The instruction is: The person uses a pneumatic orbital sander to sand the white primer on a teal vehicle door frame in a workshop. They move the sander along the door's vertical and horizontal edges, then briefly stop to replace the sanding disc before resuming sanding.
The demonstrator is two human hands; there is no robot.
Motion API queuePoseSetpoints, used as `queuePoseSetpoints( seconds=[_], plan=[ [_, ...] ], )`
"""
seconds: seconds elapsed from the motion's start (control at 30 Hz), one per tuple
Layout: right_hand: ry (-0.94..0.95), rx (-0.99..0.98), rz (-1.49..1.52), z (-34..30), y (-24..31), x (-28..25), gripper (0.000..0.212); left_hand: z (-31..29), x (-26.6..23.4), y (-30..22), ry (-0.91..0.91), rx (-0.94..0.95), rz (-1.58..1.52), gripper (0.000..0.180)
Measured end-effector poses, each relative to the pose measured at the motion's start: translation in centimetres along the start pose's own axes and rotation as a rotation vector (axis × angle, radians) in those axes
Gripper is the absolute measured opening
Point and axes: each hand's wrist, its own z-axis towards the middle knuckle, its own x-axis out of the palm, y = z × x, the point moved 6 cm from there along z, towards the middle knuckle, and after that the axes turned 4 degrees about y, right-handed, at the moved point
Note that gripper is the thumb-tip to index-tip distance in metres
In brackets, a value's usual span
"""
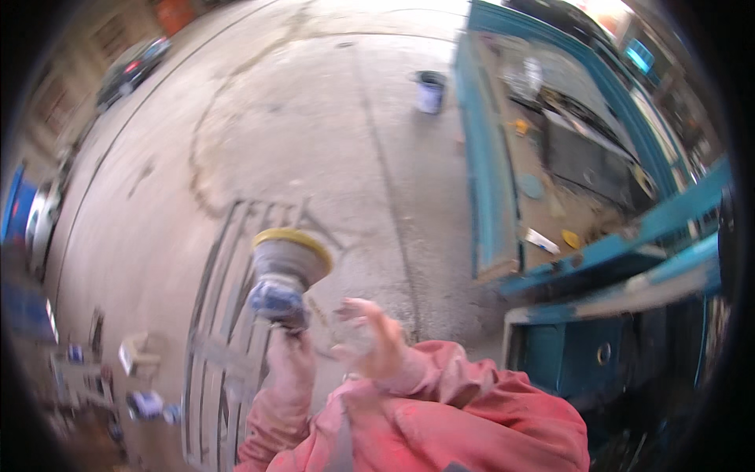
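Note:
My left hand (291,362) is wrapped round the lower end of a power sander (285,271), held up in front of me. The tool has a grey body, a blue part near my grip and a round pad with a yellow rim turned upward. Just right of it, my right hand (373,338) is raised with its fingers apart and nothing visible in them. The right hand looks slightly blurred. Both arms wear dusty pink-red sleeves.
A slatted metal frame (220,346) lies below the sander. To the right stands a teal truck body (487,165) with parts and tools inside. A bucket (429,93) sits on the concrete floor. At the lower left are a small stool (140,354) and clutter; a dark car (132,72) is parked far left.

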Motion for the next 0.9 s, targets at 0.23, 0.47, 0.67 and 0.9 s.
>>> queuePoseSetpoints(
  seconds=[0.23, 0.47, 0.67, 0.9],
  plan=[
    [-0.197, 0.249, -0.062, 3.5, -6.1, -8.0, 0.088, 4.4, 9.3, -4.1, 0.202, 0.112, 0.288, 0.036],
    [-0.403, 0.826, -0.005, -1.0, -15.2, -14.0, 0.084, 5.9, 16.8, -7.4, 0.413, 0.453, 0.281, 0.026],
    [-0.687, 0.983, -0.050, -5.1, -17.4, -16.6, 0.075, 7.9, 20.9, -9.3, 0.469, 0.764, 0.283, 0.032],
    [-0.975, 0.808, 0.027, -9.3, -14.5, -17.1, 0.073, 8.4, 21.2, -10.5, 0.768, 0.507, -0.208, 0.034]
  ],
)
